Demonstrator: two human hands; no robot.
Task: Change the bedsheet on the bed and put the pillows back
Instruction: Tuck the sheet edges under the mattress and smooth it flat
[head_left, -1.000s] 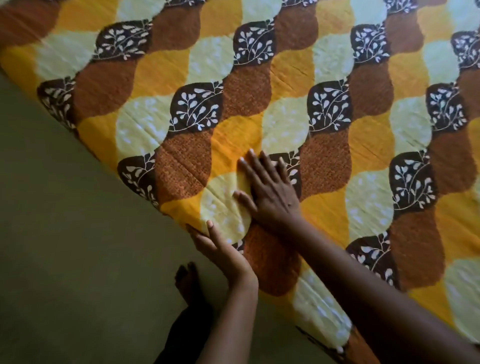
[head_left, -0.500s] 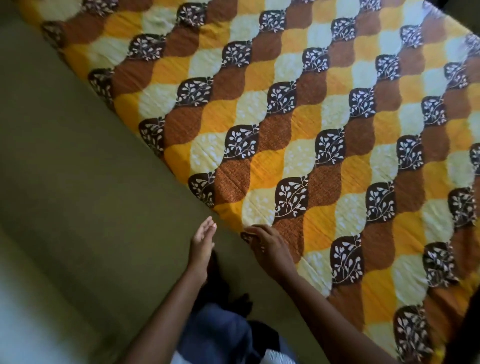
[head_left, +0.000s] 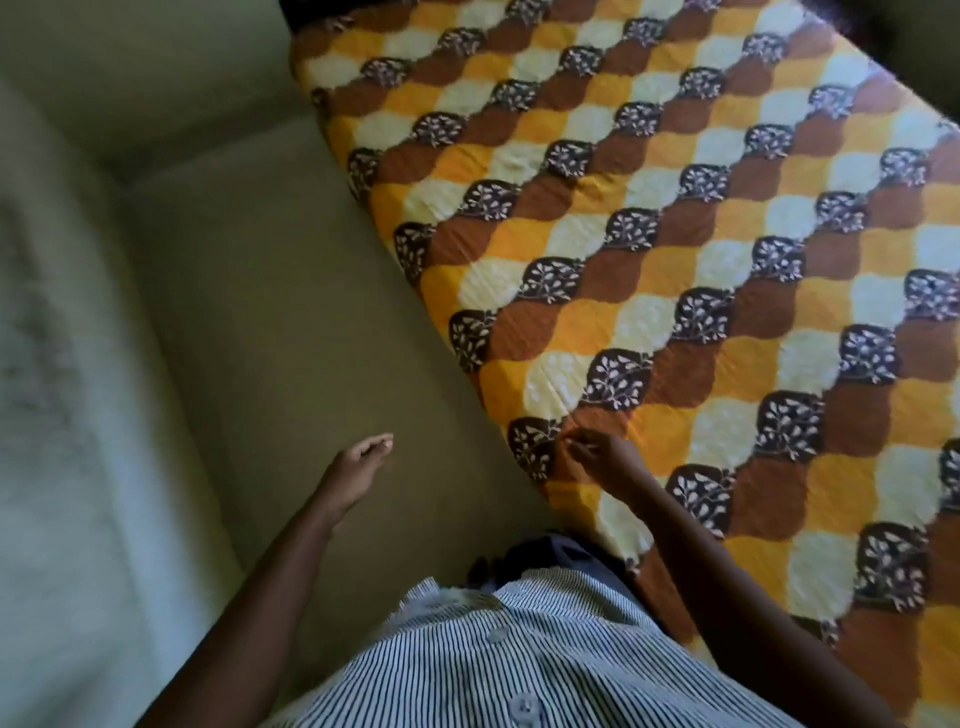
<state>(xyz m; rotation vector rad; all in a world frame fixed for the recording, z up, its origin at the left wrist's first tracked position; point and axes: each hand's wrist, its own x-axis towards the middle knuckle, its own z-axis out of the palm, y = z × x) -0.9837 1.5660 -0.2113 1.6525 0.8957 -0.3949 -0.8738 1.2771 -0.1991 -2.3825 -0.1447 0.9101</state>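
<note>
**Patterned bedsheet spread flat, one hand at its near edge**

At 9 o'clock a pale wall (head_left: 62, 364) runs down the frame, blurred. An olive-beige floor (head_left: 270, 291) fills the middle, from 11 o'clock down to 7 o'clock.

The left hand (head_left: 363, 457) hangs over that floor at 7 o'clock, well apart from the bed. Its fingers are loosely curled and it holds nothing.

At 6 o'clock is the person's shirt (head_left: 519, 654), white with thin dark stripes and pale buttons.

The right hand (head_left: 605, 457) sits at 5 o'clock, on the sheet just inside the bed's near edge, over a brown patch beside a dark leaf-print patch. Its fingers are bent down against the cloth. Blur hides whether they pinch the fabric or only touch it.

The bedsheet (head_left: 675, 249) covers the mattress from 12 o'clock round to 4 o'clock. It lies smooth, in wavy diagonal rows of orange, brown, cream and dark leaf-print shapes, and it wraps down over the edge that faces the floor.
</note>
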